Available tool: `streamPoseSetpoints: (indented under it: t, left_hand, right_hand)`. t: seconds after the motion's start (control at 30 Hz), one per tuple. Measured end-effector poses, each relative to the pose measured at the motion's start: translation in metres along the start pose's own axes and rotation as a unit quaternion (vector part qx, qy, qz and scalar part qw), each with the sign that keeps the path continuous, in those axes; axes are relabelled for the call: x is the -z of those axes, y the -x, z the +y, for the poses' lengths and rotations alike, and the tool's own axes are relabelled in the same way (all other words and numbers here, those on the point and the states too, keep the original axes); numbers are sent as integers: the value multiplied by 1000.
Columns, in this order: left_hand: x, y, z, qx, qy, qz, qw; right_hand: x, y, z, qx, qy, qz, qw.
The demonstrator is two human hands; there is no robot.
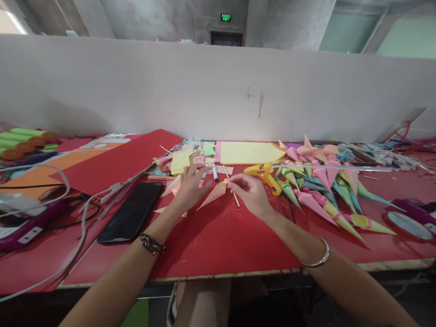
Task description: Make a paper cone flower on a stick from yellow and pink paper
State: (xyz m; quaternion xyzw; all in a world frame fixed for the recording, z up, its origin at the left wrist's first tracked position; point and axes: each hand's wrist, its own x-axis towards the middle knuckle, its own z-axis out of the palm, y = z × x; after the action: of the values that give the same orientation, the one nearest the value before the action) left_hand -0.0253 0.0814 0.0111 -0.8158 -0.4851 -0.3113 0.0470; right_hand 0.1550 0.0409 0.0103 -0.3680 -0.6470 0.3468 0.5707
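Right grip [254, 195], head view: thumb and forefinger drawn together in a fine pinch, by which I have hold of the broad end of a peach paper cone [214, 195]. Its body is a smooth, stiff taper, the sharp point directed toward my left; a small yellowish piece shows at the mouth, too small to make out. Just beside it, a slender pale stick [235, 198] lies at a slant below my fingertips. My left grip [191, 187] is loosely spread, fingers bent and holding nothing that I can see, near a white marker [215, 172] with a blue tip.

The worktop [218, 250] has a red, faintly scuffed surface with a rough, pale front edge. Right of centre lies a yellow glue gun [263, 173] of moulded plastic, adjoining a heap of pastel cones [315, 206], pointed and trimmed with coloured bands about their wide ends. A clear, straight rod [330, 168] crosses the heap. Behind my grips lie flat, pale yellow sheets [250, 153] and small paper notes [180, 160]. On the left, a glossy black phone [131, 213] rests near a large, matte red card [119, 163].
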Motion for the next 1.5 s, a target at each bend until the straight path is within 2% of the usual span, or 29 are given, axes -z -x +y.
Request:
streamPoseSetpoints:
  t: [0.07, 0.13, 0.27, 0.43, 0.57, 0.77, 0.9, 1.23, 1.5]
  left_hand:
    - [5, -2, 11, -36, 138, -22, 990]
    - [7, -1, 19, -46, 226, -56, 971]
    - [2, 4, 26, -24, 283, -99, 954]
    - [0, 5, 29, -4, 303, -114, 946]
    - [3, 3, 30, 15, 327, -121, 937]
    - [-3, -1, 19, 89, 331, -36, 939]
    - [-7, -2, 12, 119, 325, -38, 937]
    - [-5, -2, 13, 122, 333, -12, 935]
    - [-8, -2, 9, 79, 322, -51, 942]
  right_hand:
    - [-1, 1, 0, -4, 1, -8, 1000]
    - [-1, 1, 0, 6, 14, -21, 1000]
    - [-1, 2, 1, 50, 74, -51, 995]
    - [-1, 3, 1, 83, 135, -69, 985]
    - [-2, 3, 0, 69, 115, -52, 990]
    - [0, 0, 2, 22, 24, -1, 999]
    - [1, -2, 6, -6, -3, -12, 1000]
    - [0, -2, 5, -45, -98, -22, 994]
    - [-1, -2, 5, -85, -125, -36, 988]
